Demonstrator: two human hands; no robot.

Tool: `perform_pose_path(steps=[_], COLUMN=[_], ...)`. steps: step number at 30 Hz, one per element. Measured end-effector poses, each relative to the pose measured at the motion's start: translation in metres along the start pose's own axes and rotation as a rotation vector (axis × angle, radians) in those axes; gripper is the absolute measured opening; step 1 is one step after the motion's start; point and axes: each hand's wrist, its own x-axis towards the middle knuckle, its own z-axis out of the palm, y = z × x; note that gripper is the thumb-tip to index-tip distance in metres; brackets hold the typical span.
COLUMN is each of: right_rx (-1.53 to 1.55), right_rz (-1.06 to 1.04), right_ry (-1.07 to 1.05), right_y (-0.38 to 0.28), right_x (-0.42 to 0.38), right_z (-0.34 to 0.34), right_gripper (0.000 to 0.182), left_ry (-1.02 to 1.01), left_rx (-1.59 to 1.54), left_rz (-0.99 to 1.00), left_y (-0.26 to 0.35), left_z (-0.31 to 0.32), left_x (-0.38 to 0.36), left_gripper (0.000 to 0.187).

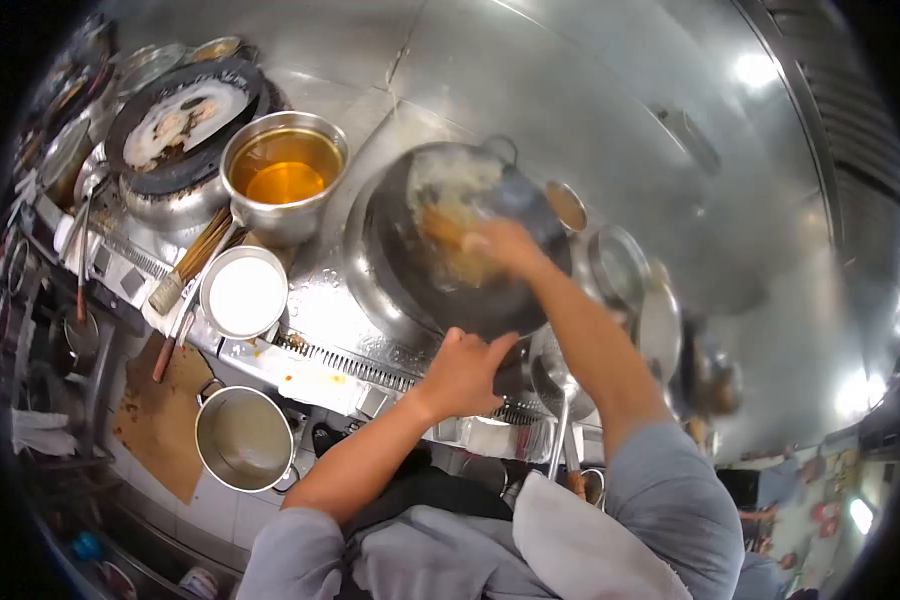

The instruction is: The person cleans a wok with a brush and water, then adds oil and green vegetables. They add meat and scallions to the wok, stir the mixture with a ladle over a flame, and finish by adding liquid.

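A large dark wok (410, 275) sits on the stove with foamy, pale liquid inside. My right hand (505, 245) reaches over it, closed round a tan bamboo wok brush (445, 228) whose bristles are down in the liquid; both are blurred by motion. At the wok's near rim, my left hand (465, 370) grips the edge, its thumb stretched along the rim and its other fingers partly hidden. A loop handle (502, 148) stands at the wok's far side.
Left of the wok are a steel pot of amber oil (285, 180), a white-filled bowl (243, 293), another bamboo brush (195, 258) and a second wok (135, 120). An empty pot (202, 425) is below. A skimmer (560, 375) and bowls (620, 265) lie right.
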Motion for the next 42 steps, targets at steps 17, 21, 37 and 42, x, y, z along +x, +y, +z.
perform_pose_path(steps=[17, 21, 37, 42], right_rx=[-0.26, 0.258, 0.665, 0.444], right_rz=[-0.272, 0.181, 0.275, -0.14], right_ry=[0.015, 0.074, -0.174, -0.301], right_y=[0.048, 0.012, -0.004, -0.002], right_x=[0.015, 0.046, 0.029, -0.03], right_z=[-0.004, 0.0, -0.012, -0.037], right_gripper=[0.044, 0.046, 0.042, 0.041], left_ry=[0.101, 0.062, 0.043, 0.095], left_rx=[-0.055, -0.024, -0.053, -0.024], left_rz=[0.005, -0.092, -0.086, -0.041], left_y=[-0.001, 0.006, 0.006, -0.002], left_z=[0.005, 0.004, 0.002, 0.002], left_x=[0.001, 0.005, 0.003, 0.003], left_gripper=[0.081, 0.081, 0.08, 0.08])
